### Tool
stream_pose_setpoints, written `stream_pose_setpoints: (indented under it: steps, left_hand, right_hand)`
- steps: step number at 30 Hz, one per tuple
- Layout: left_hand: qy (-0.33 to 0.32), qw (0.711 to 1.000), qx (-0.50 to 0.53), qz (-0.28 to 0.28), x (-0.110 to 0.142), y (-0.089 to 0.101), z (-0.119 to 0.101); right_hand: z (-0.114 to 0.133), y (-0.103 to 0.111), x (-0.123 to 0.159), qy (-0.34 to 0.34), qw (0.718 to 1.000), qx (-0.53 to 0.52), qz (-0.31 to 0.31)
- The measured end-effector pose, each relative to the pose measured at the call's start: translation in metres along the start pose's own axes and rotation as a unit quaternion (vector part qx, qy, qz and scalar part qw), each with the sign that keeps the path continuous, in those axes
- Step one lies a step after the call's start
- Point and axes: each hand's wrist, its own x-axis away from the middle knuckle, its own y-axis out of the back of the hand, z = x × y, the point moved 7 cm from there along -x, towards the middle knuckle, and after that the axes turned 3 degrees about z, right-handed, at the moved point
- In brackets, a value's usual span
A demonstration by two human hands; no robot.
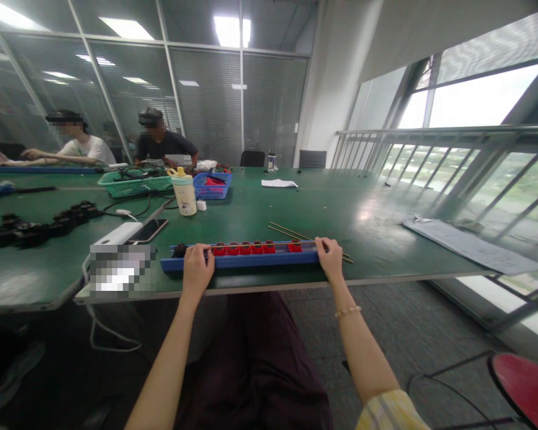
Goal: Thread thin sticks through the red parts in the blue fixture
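A long blue channel-shaped tray (pixel 260 261) lies near the table's front edge, with several red blocks (pixel 257 248) in a row inside it. One red block (pixel 295 246) sits apart towards the right. Over the blocks runs a thin brass-coloured rod (pixel 242 245), lengthwise along the tray. My left hand (pixel 198 264) is closed at the rod's left part, its fingers curled over the tray. At the right end, my right hand (pixel 329 255) pinches the rod, thumb and fingers together. A black part (pixel 179 251) rests in the tray's left end, partly behind my left hand.
Loose brass-coloured rods (pixel 287 229) lie behind the tray. To the left are a phone (pixel 149 231), a white power strip (pixel 116 234), a cup (pixel 185 194), a blue basket (pixel 213 192) and a green basket (pixel 134 186). A clipboard (pixel 470 242) lies right. Two people sit across.
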Motion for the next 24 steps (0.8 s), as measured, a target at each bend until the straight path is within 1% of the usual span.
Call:
stream_pose_setpoints:
  steps: [13,19,24]
  left_hand:
    - [0.002,1.000,-0.005,-0.006,0.0000,0.0020,-0.0015]
    - [0.012,1.000,-0.018,0.004,-0.0001,-0.0001,-0.0007]
    - [0.009,0.999,-0.024,0.021,-0.0005,-0.0008,-0.0033]
  right_hand:
    - [0.0037,0.0013,0.0004,0.015,1.000,0.001,-0.003]
    - [0.0014,0.0013,-0.0002,0.000,1.000,-0.008,0.002]
    - [-0.0023,0.0048,0.0001,-0.032,0.999,-0.032,-0.011]
